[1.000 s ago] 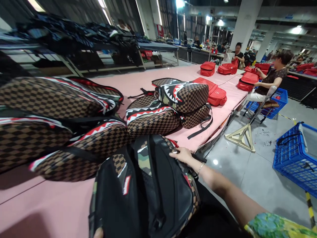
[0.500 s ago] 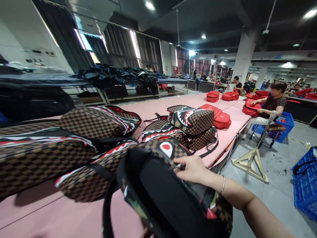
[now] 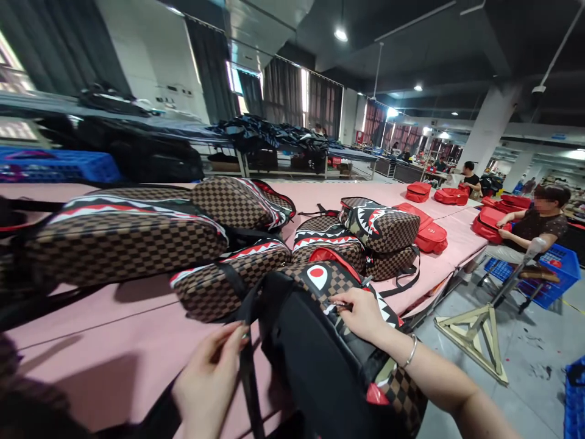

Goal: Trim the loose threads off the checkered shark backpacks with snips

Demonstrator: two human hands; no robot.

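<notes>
A brown checked backpack [image 3: 304, 353] with a red-and-white eye, shark teeth and a black back panel stands tilted on the pink table in front of me. My right hand [image 3: 363, 314], a bangle at its wrist, is closed on the backpack's upper edge near a dark zip pull. To the left, my left hand [image 3: 210, 369] has thumb and fingers pinched together beside the bag's black strap [image 3: 249, 366]. Whether anything small sits in that pinch is hidden. Close by lie more checked backpacks [image 3: 132, 247], one [image 3: 237, 274] right behind the held bag.
Stacked checked bags [image 3: 388, 228] and red backpacks [image 3: 429, 235] lie farther along the pink table [image 3: 91, 329]. A seated co-worker [image 3: 542, 219] handles a red bag at right. A metal stand [image 3: 475, 344] and blue crates [image 3: 573, 399] are on the floor.
My left hand has come up from the bottom edge, where it was mostly hidden, to beside the strap. The view has swung left; my right hand stays on the backpack's edge.
</notes>
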